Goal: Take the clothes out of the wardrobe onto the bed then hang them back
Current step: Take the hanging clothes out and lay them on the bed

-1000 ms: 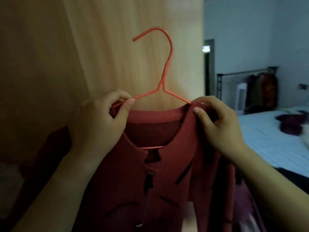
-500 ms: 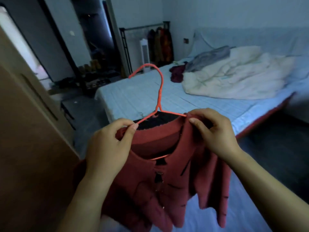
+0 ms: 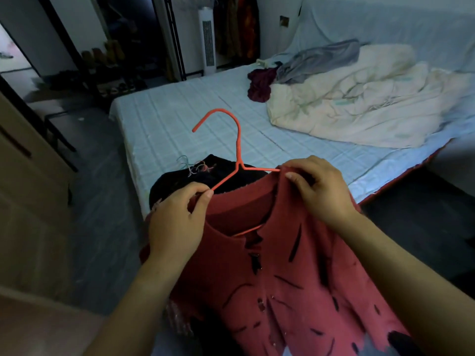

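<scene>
A red cardigan with dark dashes hangs on an orange wire hanger, held up over the near corner of the bed. My left hand pinches the cardigan's left shoulder and the hanger's arm. My right hand pinches the right shoulder of the cardigan at the hanger's other arm. A black garment with loose coloured hangers on it lies on the bed corner just behind the cardigan.
A cream duvet, a grey garment and a dark red garment lie at the far side of the bed. The wooden wardrobe door stands at the left. A white tower fan and a clothes rack stand by the far wall.
The view has swung from the wardrobe door to the bed. Both hands kept their grip and carried the cardigan on its hanger over the bed corner.
</scene>
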`<state>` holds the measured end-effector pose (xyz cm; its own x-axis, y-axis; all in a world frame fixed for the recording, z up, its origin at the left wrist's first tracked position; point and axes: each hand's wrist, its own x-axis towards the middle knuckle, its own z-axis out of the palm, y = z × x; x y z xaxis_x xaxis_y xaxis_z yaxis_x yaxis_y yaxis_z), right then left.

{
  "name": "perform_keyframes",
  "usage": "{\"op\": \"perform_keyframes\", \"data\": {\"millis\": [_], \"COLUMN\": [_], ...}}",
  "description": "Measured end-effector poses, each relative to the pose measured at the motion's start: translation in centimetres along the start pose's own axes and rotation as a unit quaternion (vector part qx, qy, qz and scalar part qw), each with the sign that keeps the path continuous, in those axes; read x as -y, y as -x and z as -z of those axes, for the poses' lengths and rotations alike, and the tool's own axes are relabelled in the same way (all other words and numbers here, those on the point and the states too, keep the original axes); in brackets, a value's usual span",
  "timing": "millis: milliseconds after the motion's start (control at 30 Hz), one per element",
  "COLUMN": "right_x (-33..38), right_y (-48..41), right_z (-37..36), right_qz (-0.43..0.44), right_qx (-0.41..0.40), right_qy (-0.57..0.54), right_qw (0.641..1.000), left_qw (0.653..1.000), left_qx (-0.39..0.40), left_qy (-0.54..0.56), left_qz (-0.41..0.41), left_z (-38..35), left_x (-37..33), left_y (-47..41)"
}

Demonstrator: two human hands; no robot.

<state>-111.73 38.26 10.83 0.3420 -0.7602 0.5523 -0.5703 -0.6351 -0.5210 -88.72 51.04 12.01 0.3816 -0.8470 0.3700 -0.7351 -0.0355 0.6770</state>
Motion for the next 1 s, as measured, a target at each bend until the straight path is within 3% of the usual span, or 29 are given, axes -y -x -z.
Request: {"op": "perform_keyframes", "data": {"millis": [133,533,700,867,1000], "right_x": [-5.1,-17.6,-23.4,-28.1,-30.2], "right_y": [-5.0,-17.1,-19.1,-19.6,-19.5], "right_z": [-4.9,-19.3,-27.3,-33.0,-36.0], "right_qz": [-0.031,-0.091,-0.073,-0.063,-0.059], "right_qx": [0.046,0.217,0.288,0.368,0.412], "right_qy": [-0.007,-0.023,-0.056,-0.073,-0.068], "right_qw": [0.998,0.972,0.953,0.925,0.907], "left_qw": [1.0,0.977,0.937,0.901,0.85], "left_qx": [-0.002,0.122,0.196,0.26,0.289], "left_qy": [0.009,-0.126,-0.215,-0.234,-0.259], "left_qz": [0.021,0.121,0.194,0.256,0.356], "left_z": [-5.0,-15.2,-20.3,-24.2,-25.6], "left_x": [3.1,13.0,18.5,23.3,27.0], "left_y": [-7.3,-21.0,-22.9,-23.6,-23.3]}}
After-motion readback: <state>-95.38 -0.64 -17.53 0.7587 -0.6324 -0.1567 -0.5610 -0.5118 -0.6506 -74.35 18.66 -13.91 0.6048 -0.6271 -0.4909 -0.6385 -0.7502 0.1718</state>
